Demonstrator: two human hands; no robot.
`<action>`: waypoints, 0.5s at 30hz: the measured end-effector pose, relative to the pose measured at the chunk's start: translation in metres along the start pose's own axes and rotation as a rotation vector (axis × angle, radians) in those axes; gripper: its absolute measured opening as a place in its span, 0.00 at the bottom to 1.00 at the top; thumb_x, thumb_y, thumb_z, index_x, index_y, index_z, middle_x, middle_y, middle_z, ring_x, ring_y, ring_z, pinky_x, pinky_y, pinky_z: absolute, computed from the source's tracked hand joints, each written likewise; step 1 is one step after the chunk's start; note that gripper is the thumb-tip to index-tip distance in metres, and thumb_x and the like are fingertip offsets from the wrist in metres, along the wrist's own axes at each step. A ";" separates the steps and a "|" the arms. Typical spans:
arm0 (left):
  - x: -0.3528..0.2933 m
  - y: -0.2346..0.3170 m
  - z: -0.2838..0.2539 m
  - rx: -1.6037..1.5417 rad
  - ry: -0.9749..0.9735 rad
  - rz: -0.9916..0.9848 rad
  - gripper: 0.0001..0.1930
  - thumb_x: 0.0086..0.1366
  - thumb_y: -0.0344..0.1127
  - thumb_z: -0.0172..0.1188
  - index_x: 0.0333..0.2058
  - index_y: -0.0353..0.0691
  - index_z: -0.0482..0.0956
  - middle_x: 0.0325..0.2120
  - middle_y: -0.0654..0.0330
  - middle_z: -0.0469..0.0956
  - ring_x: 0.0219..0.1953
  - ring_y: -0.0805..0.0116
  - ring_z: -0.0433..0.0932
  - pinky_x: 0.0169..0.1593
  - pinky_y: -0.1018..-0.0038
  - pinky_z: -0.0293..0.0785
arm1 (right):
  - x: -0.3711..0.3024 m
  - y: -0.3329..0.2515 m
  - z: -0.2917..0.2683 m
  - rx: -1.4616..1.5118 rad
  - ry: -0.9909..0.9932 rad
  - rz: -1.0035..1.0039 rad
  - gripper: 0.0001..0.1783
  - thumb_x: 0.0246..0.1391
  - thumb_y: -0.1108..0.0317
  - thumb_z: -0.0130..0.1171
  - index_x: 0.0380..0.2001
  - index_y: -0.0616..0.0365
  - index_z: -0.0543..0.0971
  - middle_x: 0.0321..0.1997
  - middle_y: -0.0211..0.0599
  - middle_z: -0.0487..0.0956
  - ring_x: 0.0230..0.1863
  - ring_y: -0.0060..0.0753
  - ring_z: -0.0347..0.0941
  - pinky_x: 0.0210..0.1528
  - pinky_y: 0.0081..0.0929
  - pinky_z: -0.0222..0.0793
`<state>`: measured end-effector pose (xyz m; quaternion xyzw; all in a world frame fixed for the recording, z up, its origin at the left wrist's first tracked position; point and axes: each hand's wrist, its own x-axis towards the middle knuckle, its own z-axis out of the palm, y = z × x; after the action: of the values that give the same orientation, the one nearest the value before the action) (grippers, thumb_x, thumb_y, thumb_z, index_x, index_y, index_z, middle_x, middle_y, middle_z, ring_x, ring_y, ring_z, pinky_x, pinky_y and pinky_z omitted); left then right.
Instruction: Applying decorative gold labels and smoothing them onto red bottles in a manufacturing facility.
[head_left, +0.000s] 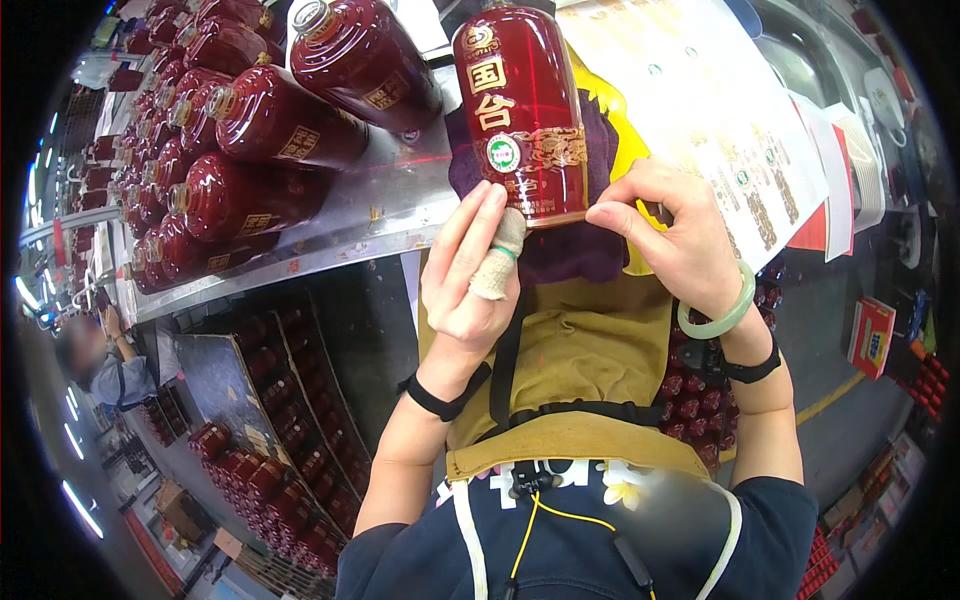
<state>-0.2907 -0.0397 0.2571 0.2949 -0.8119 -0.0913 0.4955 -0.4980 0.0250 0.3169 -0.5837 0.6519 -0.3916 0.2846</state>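
Right under the fingers: rumpled purple cloth (560,258), w/ a yellow cloth (632,135) showing by the R fingertips. Shiny metal table (400,200) runs off L of the L fingers; beyond the R ones, a big printed sheet (720,120). Up & left of the L fingers, a crowd of other red bottles (290,120); lower left, racked rows of more (250,470); way out left, a co-worker (120,375).

Now the main bottle (525,100): it's on the purple cloth, base twd the person, btwn both hands' fingertips. Deep red, glossy, gold & pale lettering, gold ornamental band, round green-white sticker (503,153) just above the L fingertips. L hand (462,285): two bare fingers straight & together at the lower L edge, cloth-covered ones tucked alongside. R hand (690,220): thumb & index nearly together at the lower R corner.

Can't tell if either hand grips. Bottle's neck is cut off up top, its underside's hidden, co-worker's head is blurred.
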 end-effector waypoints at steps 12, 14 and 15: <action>0.013 0.010 0.003 -0.025 -0.010 0.036 0.14 0.54 0.17 0.73 0.40 0.34 0.88 0.48 0.50 0.85 0.51 0.52 0.83 0.53 0.64 0.82 | 0.000 0.001 0.002 0.018 0.013 -0.005 0.09 0.56 0.65 0.71 0.31 0.60 0.86 0.29 0.40 0.82 0.32 0.38 0.76 0.40 0.33 0.69; 0.004 0.003 0.004 -0.060 0.026 -0.043 0.16 0.52 0.15 0.74 0.42 0.31 0.87 0.48 0.49 0.85 0.50 0.52 0.85 0.54 0.64 0.83 | 0.001 0.001 0.003 0.035 0.016 -0.008 0.09 0.56 0.65 0.71 0.31 0.60 0.86 0.28 0.40 0.82 0.32 0.37 0.76 0.40 0.33 0.69; 0.002 0.003 0.004 -0.059 0.023 -0.042 0.16 0.52 0.15 0.74 0.42 0.31 0.87 0.48 0.49 0.85 0.50 0.52 0.85 0.54 0.64 0.83 | 0.001 0.001 0.003 0.059 0.013 -0.013 0.09 0.55 0.65 0.71 0.31 0.60 0.86 0.28 0.40 0.82 0.32 0.37 0.76 0.39 0.33 0.69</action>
<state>-0.2956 -0.0393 0.2583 0.2980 -0.7967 -0.1221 0.5114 -0.4957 0.0238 0.3146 -0.5764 0.6383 -0.4164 0.2949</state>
